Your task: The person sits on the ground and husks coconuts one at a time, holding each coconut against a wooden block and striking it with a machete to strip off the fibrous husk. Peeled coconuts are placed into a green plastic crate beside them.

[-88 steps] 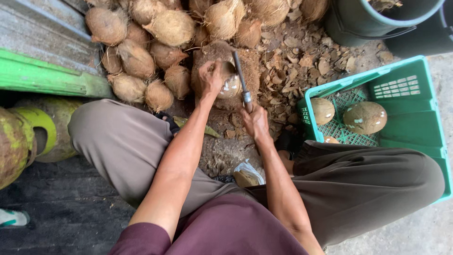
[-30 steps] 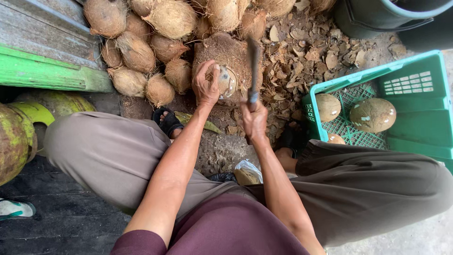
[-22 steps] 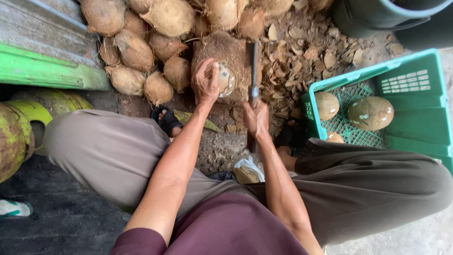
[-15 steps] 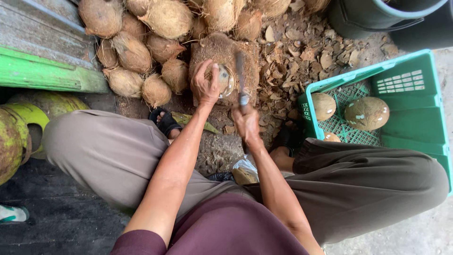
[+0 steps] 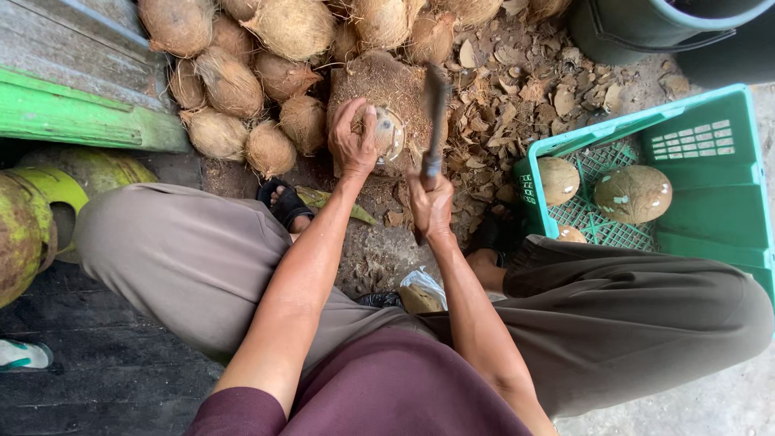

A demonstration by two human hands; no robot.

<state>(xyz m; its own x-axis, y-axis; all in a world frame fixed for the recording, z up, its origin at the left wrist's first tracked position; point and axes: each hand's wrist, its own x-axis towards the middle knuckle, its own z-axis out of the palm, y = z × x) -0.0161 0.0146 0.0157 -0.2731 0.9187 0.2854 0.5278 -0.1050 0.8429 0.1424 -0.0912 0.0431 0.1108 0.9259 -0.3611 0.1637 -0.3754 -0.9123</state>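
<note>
My left hand (image 5: 353, 139) grips a partly peeled coconut (image 5: 390, 132) and holds it down on a rough wooden chopping block (image 5: 379, 85). Just right of it, my right hand (image 5: 430, 207) is closed around the handle of a knife (image 5: 434, 121). Its blurred blade points up past the coconut's right side. I sit with my knees spread to either side of the block.
A pile of husked brown coconuts (image 5: 242, 81) lies at the upper left beside a green board (image 5: 89, 121). Husk chips (image 5: 525, 81) litter the ground. A green plastic crate (image 5: 710, 194) at the right holds peeled coconuts (image 5: 634, 194). A dark bucket (image 5: 646, 28) stands top right.
The knife has swung up and down beside the coconut and is now raised again, blurred. My left hand has kept its grip on the coconut on the block.
</note>
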